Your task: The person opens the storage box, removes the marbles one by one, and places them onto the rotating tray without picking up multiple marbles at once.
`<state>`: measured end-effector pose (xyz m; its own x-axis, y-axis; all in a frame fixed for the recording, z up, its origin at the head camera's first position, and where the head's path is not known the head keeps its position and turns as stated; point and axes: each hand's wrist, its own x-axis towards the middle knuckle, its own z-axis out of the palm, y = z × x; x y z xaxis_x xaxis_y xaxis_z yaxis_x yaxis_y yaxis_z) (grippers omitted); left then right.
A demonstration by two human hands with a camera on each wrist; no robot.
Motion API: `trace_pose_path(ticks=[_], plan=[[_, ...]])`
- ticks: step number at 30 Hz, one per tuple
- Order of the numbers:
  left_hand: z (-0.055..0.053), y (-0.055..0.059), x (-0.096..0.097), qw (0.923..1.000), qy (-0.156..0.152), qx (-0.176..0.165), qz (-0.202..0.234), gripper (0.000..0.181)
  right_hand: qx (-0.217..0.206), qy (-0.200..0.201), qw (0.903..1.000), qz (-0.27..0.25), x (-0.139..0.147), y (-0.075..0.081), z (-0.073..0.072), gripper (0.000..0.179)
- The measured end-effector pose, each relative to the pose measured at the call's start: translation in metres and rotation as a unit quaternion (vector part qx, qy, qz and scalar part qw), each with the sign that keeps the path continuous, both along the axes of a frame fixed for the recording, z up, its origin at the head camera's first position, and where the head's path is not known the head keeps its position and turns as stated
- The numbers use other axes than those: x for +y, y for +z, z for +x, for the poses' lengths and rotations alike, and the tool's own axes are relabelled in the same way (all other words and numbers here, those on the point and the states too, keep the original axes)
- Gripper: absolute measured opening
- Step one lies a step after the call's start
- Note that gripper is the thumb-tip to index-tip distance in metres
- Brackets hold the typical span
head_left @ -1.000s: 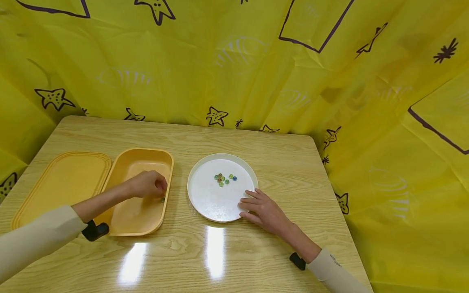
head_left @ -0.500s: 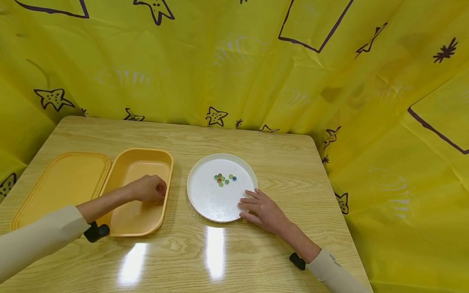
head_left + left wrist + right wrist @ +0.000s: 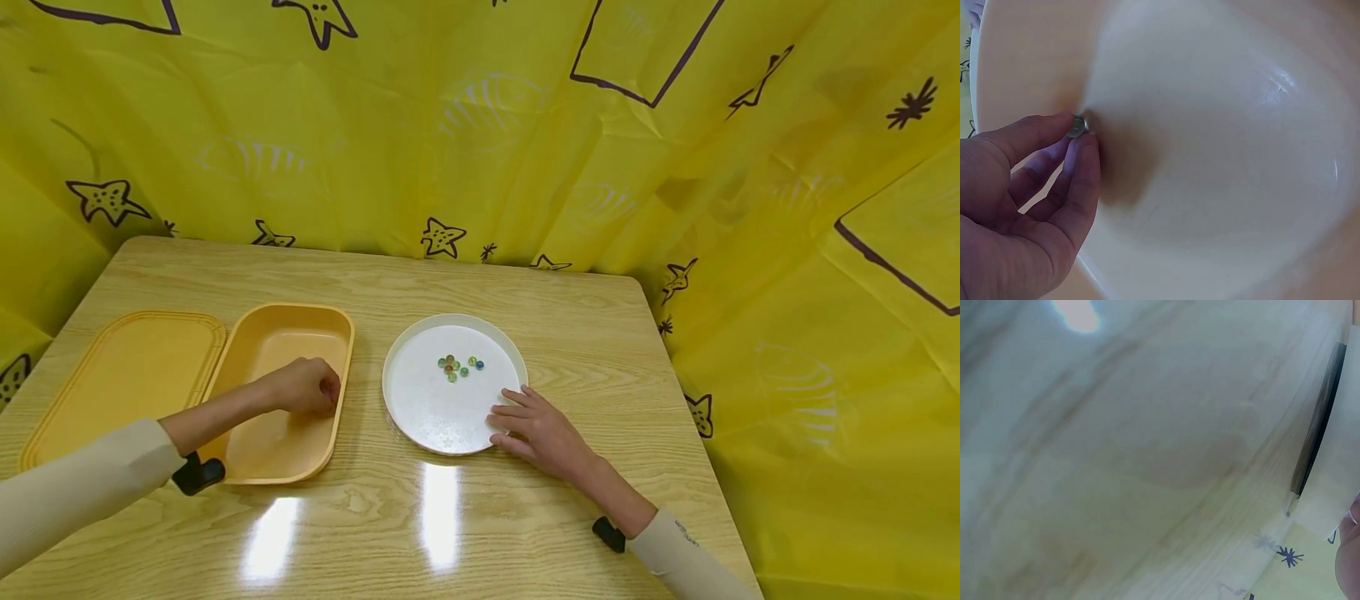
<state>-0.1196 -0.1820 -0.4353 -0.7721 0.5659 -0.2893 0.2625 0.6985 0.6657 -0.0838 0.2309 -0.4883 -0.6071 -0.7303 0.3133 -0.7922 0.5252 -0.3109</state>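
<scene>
My left hand [image 3: 303,387] reaches down inside the orange plastic bin [image 3: 288,475], close to its right wall. In the left wrist view, thumb and fingertips pinch a greenish glass marble [image 3: 1077,127] low by the bin's wall; from the head the marble is hidden behind the hand. My right hand [image 3: 543,429] rests with spread, relaxed fingers over the near right rim of a round white tray [image 3: 427,425]. Several glass marbles [image 3: 452,364], mostly green with some brown ones, lie clustered on that tray, and a blue marble [image 3: 480,365] lies at the right of the group.
Left of the bin lies its flat orange lid [image 3: 142,375], edge against the bin. Everything stands on a wooden table [image 3: 375,533] with glossy light reflections. Yellow curtains [image 3: 390,150] with drawn starfish hang along the back and sides.
The left hand has shifted slightly down and right against the bin's wall, and the marble seen below its fingers earlier is now between them. The right hand has stayed put.
</scene>
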Motion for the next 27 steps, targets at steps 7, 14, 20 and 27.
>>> trace_pose_path(ticks=[7, 14, 20, 27], plan=[[-0.004, 0.004, -0.004, 0.9995, -0.004, 0.03, -0.003, 0.011, -0.002, -0.001, 1.0, -0.003, 0.0, 0.002, 0.001, 0.05], [-0.01, 0.023, -0.006, 0.9983, 0.008, 0.058, 0.005, 0.008, 0.001, 0.001, 1.0, -0.004, 0.0, 0.002, 0.001, 0.046], [-0.014, 0.043, -0.007, 0.997, 0.025, 0.071, 0.02, 0.004, 0.0, 0.003, 1.0, -0.006, 0.0, 0.003, 0.0, 0.04], [-0.018, 0.063, -0.007, 0.9945, 0.05, 0.077, 0.051, 0.009, 0.0, 0.004, 1.0, -0.007, 0.0, 0.002, 0.001, 0.043]])
